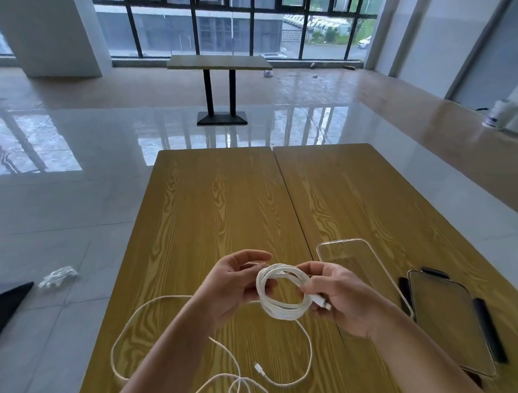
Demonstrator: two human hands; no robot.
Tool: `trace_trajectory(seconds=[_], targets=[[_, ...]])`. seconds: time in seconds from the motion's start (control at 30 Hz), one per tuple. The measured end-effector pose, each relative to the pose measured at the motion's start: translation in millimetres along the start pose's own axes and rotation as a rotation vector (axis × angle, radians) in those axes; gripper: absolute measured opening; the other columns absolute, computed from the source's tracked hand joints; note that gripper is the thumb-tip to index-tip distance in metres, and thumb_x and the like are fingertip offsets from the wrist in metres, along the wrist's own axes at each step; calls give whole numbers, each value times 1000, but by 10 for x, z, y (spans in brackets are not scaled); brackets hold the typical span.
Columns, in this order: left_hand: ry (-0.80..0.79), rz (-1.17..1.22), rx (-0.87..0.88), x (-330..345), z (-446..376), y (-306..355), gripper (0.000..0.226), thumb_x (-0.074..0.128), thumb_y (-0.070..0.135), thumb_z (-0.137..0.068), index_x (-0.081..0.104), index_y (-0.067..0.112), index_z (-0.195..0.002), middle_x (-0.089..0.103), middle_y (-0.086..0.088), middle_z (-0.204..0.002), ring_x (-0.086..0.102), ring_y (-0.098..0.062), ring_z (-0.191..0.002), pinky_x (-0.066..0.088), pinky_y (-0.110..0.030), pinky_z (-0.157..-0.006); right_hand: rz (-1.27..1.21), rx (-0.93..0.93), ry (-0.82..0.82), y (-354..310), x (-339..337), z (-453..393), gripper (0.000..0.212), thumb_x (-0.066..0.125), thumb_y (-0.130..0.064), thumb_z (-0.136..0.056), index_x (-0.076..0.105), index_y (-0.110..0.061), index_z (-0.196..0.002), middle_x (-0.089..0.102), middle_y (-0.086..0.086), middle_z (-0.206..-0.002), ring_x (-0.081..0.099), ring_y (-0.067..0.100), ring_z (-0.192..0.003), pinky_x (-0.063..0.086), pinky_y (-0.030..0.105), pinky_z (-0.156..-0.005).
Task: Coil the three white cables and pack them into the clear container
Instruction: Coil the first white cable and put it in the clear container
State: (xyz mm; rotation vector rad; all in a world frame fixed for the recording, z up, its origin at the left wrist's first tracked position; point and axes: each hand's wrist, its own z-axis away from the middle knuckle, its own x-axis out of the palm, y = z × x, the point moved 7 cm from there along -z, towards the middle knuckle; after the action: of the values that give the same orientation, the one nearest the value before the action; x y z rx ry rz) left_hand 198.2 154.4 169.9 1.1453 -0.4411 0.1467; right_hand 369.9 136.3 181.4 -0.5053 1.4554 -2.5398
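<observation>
Head view: both hands' grip, left hand (236,287) and right hand (340,301), holds coiled white cable (279,308)

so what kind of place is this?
Probably a bare office or commercial hall: glossy tiled floor, wall of tall windows over a car park, only wooden tables and a lone far table.

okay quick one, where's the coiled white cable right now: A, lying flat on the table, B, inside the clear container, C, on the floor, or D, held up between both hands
D: the coiled white cable is gripped between the left hand and right hand, above the table.
</observation>
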Motion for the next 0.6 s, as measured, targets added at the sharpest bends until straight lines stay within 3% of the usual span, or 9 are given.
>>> trace_trajectory(seconds=[0.17,0.4,0.6], targets=[[31,-75,15,47,-143,-86,22,70,-2,-86,68,4,-107,75,-22,-87,72,-24,-67,60,-30,-59,-40,17,10,117,-156,-18,35,69,-4,-77,67,-3,-111,70,10,-82,62,14,-64,51,25,-54],[148,-371,178,297,-513,-131,20,63,-5,-90,70,11,-98,74,-13,-70,67,-20,-58,59,-30,-58,-40,55,0,155,-547,-82,36,71,-6,-75,65,-3,-111,69,13,-83,58,15,-60,46,24,-50],[229,-402,179,614,-909,-272,15,63,2,-92,71,15,-92,76,-6,-71,67,-15,-59,57,-27,-58,-137,13,49,184,-1098,-148,26,67,1,-86,66,-1,-112,71,16,-86,62,17,-64,50,27,-53]])
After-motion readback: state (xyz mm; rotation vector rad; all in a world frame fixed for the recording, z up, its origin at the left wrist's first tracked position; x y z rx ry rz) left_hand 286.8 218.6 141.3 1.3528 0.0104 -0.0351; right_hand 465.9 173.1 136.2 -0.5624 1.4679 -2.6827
